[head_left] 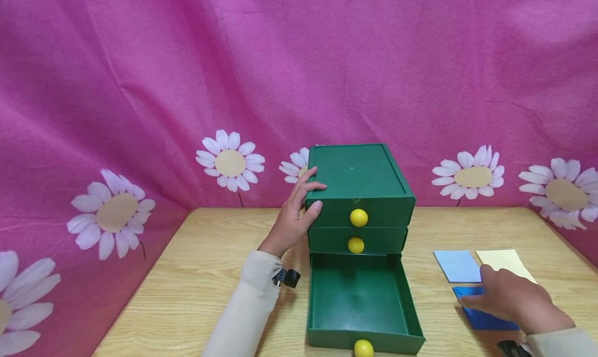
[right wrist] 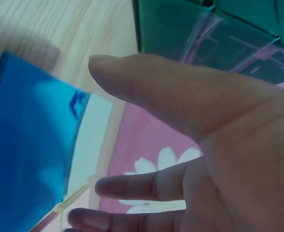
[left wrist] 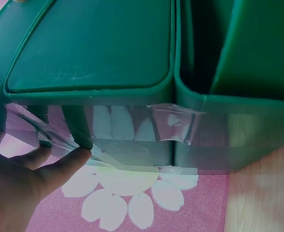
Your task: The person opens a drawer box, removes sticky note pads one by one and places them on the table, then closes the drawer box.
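A green drawer unit [head_left: 357,173] with yellow knobs stands on the table, its bottom drawer [head_left: 336,338] pulled out and bare inside. Against the unit's upper left side rests my left hand [head_left: 291,219], fingers extended; the left wrist view shows its fingertips touching the side wall. On the right my right hand [head_left: 520,297] hovers over a dark blue note pad [head_left: 490,321], thumb and fingers spread apart. In the right wrist view nothing lies between thumb and fingers, and the blue pad [right wrist: 33,140] is apart from them.
Behind the dark blue pad lie a light blue note pad [head_left: 457,266] and a pale yellow one [head_left: 506,261], partly covered by the right hand. A pink cloth [head_left: 355,77] with white flowers hangs behind and beside the wooden table [head_left: 196,274].
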Demonstrator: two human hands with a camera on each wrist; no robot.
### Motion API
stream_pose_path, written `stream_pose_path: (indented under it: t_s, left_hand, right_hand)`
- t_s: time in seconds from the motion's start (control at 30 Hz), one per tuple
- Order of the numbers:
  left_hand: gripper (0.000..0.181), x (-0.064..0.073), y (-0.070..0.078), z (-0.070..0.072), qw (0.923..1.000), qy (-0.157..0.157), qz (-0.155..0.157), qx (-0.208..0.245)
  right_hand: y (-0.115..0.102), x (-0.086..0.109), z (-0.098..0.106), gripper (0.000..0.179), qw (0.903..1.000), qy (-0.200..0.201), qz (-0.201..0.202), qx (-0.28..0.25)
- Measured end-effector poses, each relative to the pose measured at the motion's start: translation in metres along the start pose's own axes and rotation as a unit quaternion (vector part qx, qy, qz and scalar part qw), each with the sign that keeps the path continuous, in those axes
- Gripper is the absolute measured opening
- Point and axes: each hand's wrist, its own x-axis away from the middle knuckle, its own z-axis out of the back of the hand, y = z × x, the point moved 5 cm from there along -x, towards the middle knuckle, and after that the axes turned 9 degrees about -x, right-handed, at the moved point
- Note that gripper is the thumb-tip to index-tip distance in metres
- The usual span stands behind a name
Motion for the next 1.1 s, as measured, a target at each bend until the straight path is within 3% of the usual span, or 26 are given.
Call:
stream_pose_path:
  t_s: [0.3,0.4,0.53,0.8,1.0,1.1]
  left_hand:
    - [0.035,0.000,0.000,0.000,1.0000,0.000,-0.002,0.002]
    - [0.036,0.000,0.001,0.000,1.0000,-0.001,0.001,0.003]
    - [0.036,0.000,0.001,0.000,1.0000,0.000,0.004,0.002]
    - [0.036,0.001,0.000,0.000,1.0000,-0.001,0.003,0.005]
    - [0.036,0.000,0.000,0.000,1.0000,-0.003,0.000,0.003]
    - [0.036,0.000,-0.001,0.000,1.0000,-0.003,0.002,0.002]
  right_hand:
    - [-0.026,0.008,0.008,0.074,0.9960,0.053,0.070,0.017]
    - [-0.037,0.010,0.009,0.067,0.9914,0.070,0.110,0.010]
    - [-0.054,0.014,0.009,0.055,0.9801,0.086,0.178,-0.019]
    - [-0.082,0.034,0.013,0.038,0.9426,0.152,0.293,-0.049]
    - [-0.106,0.048,0.011,0.030,0.9226,0.126,0.351,-0.098]
    - [-0.119,0.053,0.007,0.030,0.9231,0.098,0.354,-0.113]
